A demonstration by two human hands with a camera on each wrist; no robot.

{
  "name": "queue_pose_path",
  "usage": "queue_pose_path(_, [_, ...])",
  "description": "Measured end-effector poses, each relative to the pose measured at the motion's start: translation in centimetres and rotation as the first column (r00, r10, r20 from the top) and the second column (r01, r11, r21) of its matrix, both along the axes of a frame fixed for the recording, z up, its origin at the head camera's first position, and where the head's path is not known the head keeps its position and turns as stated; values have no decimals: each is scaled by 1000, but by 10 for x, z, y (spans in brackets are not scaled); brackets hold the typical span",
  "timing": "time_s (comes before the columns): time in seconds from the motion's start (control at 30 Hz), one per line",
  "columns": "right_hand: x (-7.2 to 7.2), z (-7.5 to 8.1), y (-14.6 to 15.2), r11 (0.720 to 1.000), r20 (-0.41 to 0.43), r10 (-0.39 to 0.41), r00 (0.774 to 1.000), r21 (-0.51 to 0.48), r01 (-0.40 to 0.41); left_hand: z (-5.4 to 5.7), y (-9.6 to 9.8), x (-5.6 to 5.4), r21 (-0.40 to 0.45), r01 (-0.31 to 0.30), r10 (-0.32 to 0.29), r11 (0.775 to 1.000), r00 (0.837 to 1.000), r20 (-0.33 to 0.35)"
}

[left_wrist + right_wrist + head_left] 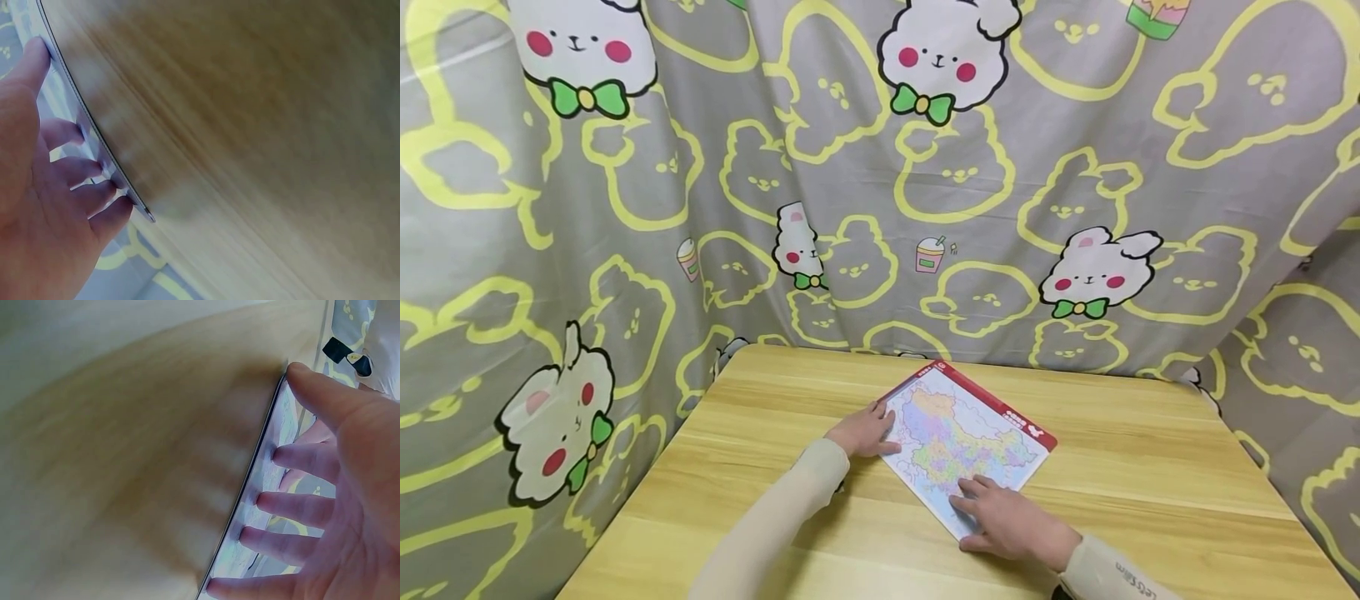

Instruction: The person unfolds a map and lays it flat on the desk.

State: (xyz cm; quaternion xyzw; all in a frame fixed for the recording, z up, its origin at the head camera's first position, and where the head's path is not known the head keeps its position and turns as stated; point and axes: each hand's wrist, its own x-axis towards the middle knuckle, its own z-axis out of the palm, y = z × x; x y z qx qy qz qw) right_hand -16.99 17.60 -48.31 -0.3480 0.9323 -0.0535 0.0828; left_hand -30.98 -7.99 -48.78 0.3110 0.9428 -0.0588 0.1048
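Note:
A thin flat map board (947,429) with a red header strip and pastel-coloured regions lies on the wooden table, turned at a slant to it. On its left edge rest the spread fingers of my left hand (865,431). My right hand (1009,521) touches the near end of the board, fingertips on the printed face and thumb by the near corner. From the left wrist, the left hand's (50,187) fingertips show along the board's dark thin edge. The right wrist view likewise has the right hand's (344,500) fingers extended, their tips on the board.
The light wood-grain table (1150,500) stretches around the board on all sides. A grey curtain (865,167) with yellow outlines and white rabbit prints hangs behind the table and along both sides, close to its edges.

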Motion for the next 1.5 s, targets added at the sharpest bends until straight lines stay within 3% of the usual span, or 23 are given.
queue_pose_path(0.3, [0,-2,7,1000,-11,-3,1000,7,3,-4,-2,2,-31,12,-13,999,1000,-27])
queue_pose_path(0.9, [1,-5,21,1000,-40,0,999,0,0,-4,-7,18,-59,41,-45,997,997,-66])
queue_pose_path(1.23, [0,-5,29,1000,-77,20,997,-7,-20,-2,-5,26,-71,45,-49,997,997,-61])
queue_pose_path(1.5, [0,-4,35,1000,-51,1,999,-24,-3,0,-5,34,-51,60,-62,997,997,-52])
